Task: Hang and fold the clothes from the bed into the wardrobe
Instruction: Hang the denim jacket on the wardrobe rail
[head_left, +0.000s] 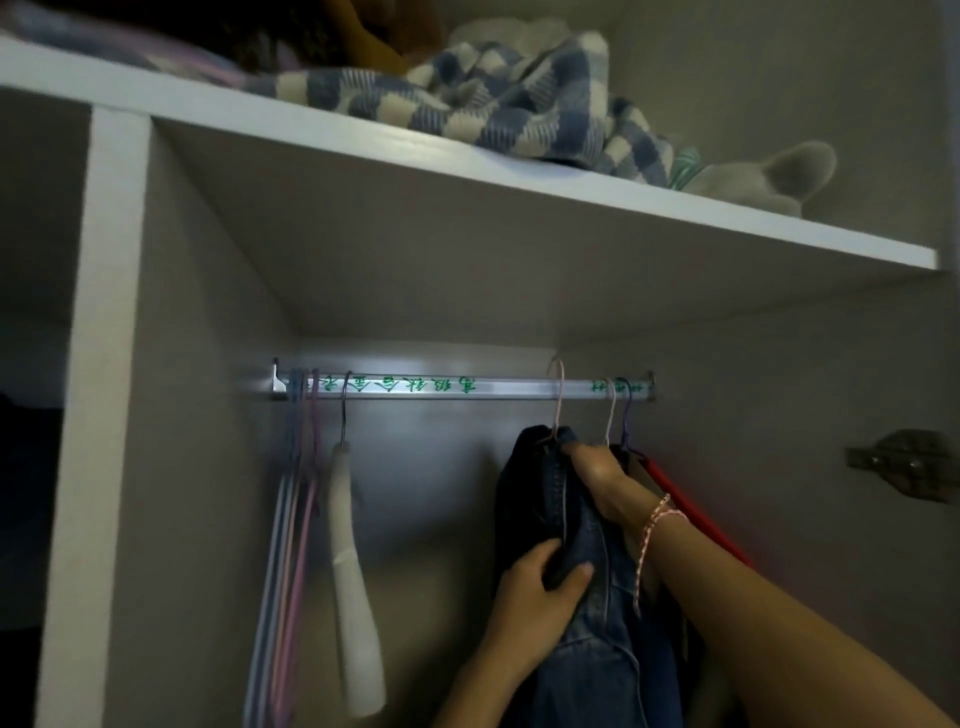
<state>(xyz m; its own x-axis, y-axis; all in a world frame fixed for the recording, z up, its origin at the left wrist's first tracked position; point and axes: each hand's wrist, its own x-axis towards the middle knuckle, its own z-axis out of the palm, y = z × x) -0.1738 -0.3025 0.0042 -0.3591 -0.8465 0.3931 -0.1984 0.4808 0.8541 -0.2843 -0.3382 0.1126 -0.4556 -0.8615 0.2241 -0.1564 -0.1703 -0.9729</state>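
Now, nearest at five o'clock, the left hand (540, 577) curls fingers and thumb round a fold of the denim garment (587, 623). Just above, the right hand (597, 480) grips the garment's top beside its pink hanger (558, 410). That hanger's hook sits over the rail (467, 388), so this piece looks all but hung, with only straightening and release left. At four o'clock a red item (696, 513) hangs behind it. At eight o'clock spare hangers (291, 519) hang empty. Farthest, at twelve o'clock, a checked blanket (493, 93) lies on the shelf (182, 98). The bed is out of view, so what remains there cannot be told.
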